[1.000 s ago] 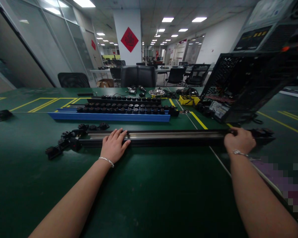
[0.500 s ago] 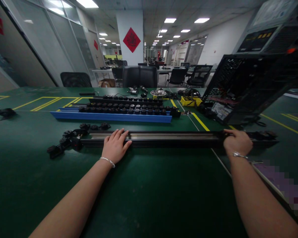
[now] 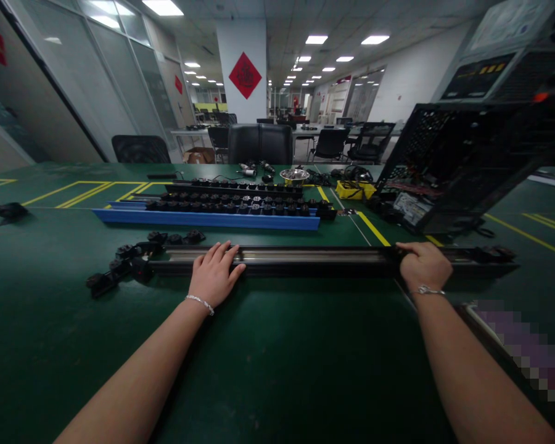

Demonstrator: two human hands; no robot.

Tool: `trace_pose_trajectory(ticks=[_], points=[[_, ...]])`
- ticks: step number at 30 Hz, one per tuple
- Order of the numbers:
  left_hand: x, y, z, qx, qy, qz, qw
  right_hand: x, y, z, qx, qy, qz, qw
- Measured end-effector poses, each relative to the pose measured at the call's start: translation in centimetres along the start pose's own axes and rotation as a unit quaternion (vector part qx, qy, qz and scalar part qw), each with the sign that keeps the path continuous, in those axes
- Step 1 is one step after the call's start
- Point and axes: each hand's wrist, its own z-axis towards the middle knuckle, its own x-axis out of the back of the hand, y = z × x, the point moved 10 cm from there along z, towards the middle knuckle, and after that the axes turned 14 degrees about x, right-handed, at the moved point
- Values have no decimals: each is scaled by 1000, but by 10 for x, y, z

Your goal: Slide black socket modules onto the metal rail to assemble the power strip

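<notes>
A long black channel rail point(image 3: 314, 269) with a pale metal strip inside lies crosswise on the green table. My left hand point(image 3: 214, 274) rests across its left part, fingers stretched over the channel and thumb on the near edge. Farther right, my right hand point(image 3: 425, 266) is closed at the rail, thumb pointing left. A dark piece shows at its thumb tip, but what the fingers hold is hidden. Black socket-like modules point(image 3: 494, 253) sit at the rail's right end. Several similar loose modules point(image 3: 120, 265) lie around its left end.
Behind the rail lies a blue channel point(image 3: 208, 219) beside rows of black modules point(image 3: 240, 200). A metal bowl point(image 3: 295, 176) and a yellow box point(image 3: 355, 189) stand farther back. An open computer case point(image 3: 448, 166) rises at the right. Chairs point(image 3: 261, 143) line the far side.
My right hand has moved left along the rail, still closed. My left hand and the rail have stayed in place.
</notes>
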Motion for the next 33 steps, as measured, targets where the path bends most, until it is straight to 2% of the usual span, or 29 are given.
trace_pose_trajectory(ticks=[4, 17, 26, 33], points=[[0, 0, 0, 3, 0, 1, 1000, 3, -9, 0, 21, 7, 3, 1000], [0, 0, 0, 0, 1, 4, 1000, 2, -11, 1, 30, 0, 1, 1000], [-1, 0, 0, 0, -1, -2, 1000, -9, -47, 3, 78, -21, 49, 996], [-1, 0, 1, 2, -1, -3, 1000, -9, -63, 4, 106, -14, 63, 992]])
